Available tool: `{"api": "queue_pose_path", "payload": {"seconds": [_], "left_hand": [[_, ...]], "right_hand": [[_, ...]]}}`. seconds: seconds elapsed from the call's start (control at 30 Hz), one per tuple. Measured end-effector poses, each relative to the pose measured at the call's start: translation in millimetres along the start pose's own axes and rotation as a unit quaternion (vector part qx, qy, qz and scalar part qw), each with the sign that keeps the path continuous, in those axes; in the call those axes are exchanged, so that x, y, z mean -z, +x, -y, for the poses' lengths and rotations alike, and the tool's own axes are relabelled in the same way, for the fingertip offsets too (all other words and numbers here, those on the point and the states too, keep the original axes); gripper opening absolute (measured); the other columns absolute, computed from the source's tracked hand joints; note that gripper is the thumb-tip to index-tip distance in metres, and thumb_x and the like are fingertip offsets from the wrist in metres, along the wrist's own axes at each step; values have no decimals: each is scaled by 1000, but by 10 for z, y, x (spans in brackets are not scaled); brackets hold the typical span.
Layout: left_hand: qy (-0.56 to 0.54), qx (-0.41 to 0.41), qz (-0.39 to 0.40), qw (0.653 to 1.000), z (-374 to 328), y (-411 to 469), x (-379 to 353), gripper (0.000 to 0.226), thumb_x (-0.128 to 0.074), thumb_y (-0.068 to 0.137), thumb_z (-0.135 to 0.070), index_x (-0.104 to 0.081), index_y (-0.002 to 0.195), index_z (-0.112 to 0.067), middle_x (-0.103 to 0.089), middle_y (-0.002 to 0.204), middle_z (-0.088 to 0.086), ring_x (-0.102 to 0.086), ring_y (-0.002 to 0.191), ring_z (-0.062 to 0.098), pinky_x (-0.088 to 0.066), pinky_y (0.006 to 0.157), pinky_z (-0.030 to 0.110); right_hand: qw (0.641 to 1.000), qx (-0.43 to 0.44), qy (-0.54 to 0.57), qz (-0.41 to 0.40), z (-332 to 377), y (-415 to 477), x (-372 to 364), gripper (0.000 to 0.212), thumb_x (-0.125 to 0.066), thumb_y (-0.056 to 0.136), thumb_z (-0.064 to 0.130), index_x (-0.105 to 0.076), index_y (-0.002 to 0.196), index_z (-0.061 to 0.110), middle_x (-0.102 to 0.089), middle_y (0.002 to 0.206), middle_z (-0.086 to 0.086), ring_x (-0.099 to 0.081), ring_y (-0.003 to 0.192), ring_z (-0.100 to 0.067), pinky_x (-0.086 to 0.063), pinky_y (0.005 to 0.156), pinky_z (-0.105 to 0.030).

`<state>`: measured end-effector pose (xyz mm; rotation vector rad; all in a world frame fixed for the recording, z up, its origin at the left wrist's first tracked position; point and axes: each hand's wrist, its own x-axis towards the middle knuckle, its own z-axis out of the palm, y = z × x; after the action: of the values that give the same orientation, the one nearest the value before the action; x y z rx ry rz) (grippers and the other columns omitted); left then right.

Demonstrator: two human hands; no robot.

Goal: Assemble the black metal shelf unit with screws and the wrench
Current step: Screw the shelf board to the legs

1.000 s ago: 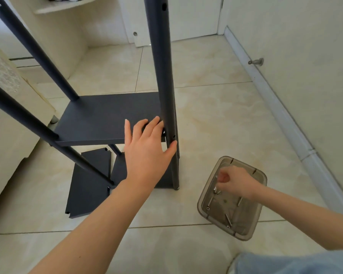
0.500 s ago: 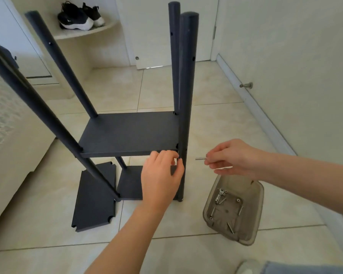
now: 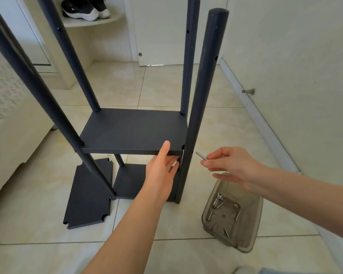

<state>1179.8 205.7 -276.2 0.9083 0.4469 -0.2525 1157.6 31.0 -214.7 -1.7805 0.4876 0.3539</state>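
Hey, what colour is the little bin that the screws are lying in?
Translucent smoky grey-brown bin, seen in the head view.

Glossy cream tiles covered the floor (image 3: 216,91), catching a soft, even light. To my right ran a plain pale wall (image 3: 295,56) with a white baseboard (image 3: 269,131) and a small metal doorstop (image 3: 249,91) set low along it. Ahead stood a white door (image 3: 160,36). Beside it, a curved corner ledge (image 3: 99,21) carried black-and-white sneakers (image 3: 81,9). A pale cabinet (image 3: 12,125) stood at my left.
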Motion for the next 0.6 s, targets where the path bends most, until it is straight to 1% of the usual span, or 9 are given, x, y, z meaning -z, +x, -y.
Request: {"api": "queue_pose_path", "payload": {"seconds": [0.07,0.1,0.17,0.23,0.33,0.37,0.47,0.53,0.6], "left_hand": [[9,4,-2,1000,2,41,-18,21,-67,93,-36,-62,106,-21,-77,98,-1,-69,104,17,-48,98,33],[13,4,-6,1000,12,58,-17,23,-68,92,-36,-63,107,-20,-77,98,0,-70,104,18,-48,98,33],[13,2,-16,1000,34,91,-6,31,-69,92,-35,-64,114,-15,-77,104,4,-71,105,19,-48,98,33],[8,-6,-22,1000,48,113,3,31,-68,93,-32,-64,117,-13,-77,106,5,-72,104,20,-50,97,33],[-3,-15,-33,999,44,122,-26,29,-67,95,-28,-64,119,-13,-77,106,4,-74,97,18,-52,86,28],[-5,-14,-38,999,37,121,-42,29,-67,95,-28,-64,119,-13,-77,105,3,-75,95,18,-52,85,28],[-3,-15,-48,999,29,108,-68,29,-67,95,-27,-63,121,-15,-77,107,3,-75,95,19,-52,93,33],[2,-23,-49,999,30,97,-74,29,-66,96,-27,-62,122,-17,-76,110,3,-74,97,20,-51,100,37],[8,-30,-49,998,31,87,-81,26,-65,97,-28,-62,121,-19,-75,110,2,-75,95,19,-51,100,38]], "right_hand": [[1000,3,-5,-2,-20,19,-20,22,-85,74,13,-70,90,11,-74,92,-5,-70,83,-15,-59,74,-30],[1000,3,-7,-2,-25,26,-27,21,-86,73,14,-70,88,13,-74,91,-4,-69,82,-14,-58,72,-29],[1000,3,-9,-1,-23,40,-45,21,-86,73,15,-71,86,14,-74,88,-2,-68,81,-13,-57,70,-28],[1000,4,-12,-1,-19,54,-65,20,-86,73,15,-71,86,14,-74,90,-3,-68,81,-14,-56,70,-28],[1000,8,-16,1,-13,68,-96,19,-84,75,15,-71,87,14,-74,95,-5,-67,86,-16,-53,69,-29],[1000,9,-17,0,-14,75,-100,19,-84,75,16,-71,88,14,-74,95,-5,-67,86,-16,-53,70,-29],[1000,15,-20,1,-21,89,-99,20,-85,74,17,-71,89,14,-75,94,-4,-67,86,-16,-54,71,-29],[999,26,-29,-1,-30,94,-96,19,-84,75,16,-71,88,13,-76,90,-3,-67,82,-14,-55,73,-29],[998,50,-45,-4,-26,92,-92,17,-84,76,15,-71,86,12,-76,84,-1,-67,77,-11,-54,72,-26]]}}
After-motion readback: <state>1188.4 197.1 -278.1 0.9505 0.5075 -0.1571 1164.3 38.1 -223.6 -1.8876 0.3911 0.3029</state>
